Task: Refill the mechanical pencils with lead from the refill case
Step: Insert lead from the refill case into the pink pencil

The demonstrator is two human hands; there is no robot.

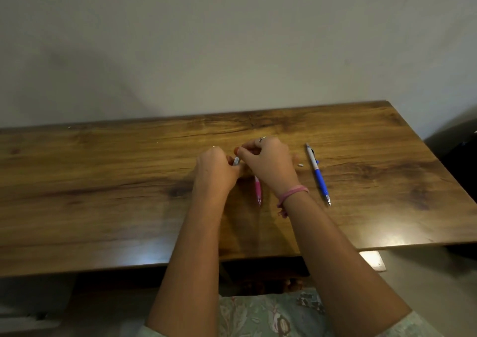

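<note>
Both hands meet over the middle of the wooden table [103,181]. My left hand [214,168] grips a small grey-white object [236,161], probably the lead refill case, mostly hidden by the fingers. My right hand [265,161] has its fingertips pinched together just above that object; whether a lead is between them is too small to tell. A pink mechanical pencil [257,190] lies on the table under my right wrist, tip toward me. A blue and silver mechanical pencil [318,175] lies to the right. A tiny white piece [300,165], perhaps an eraser or cap, rests between my right hand and the blue pencil.
A plain wall stands behind the table. A dark object [462,150] sits past the table's right edge. My lap in patterned fabric [271,316] shows below the front edge.
</note>
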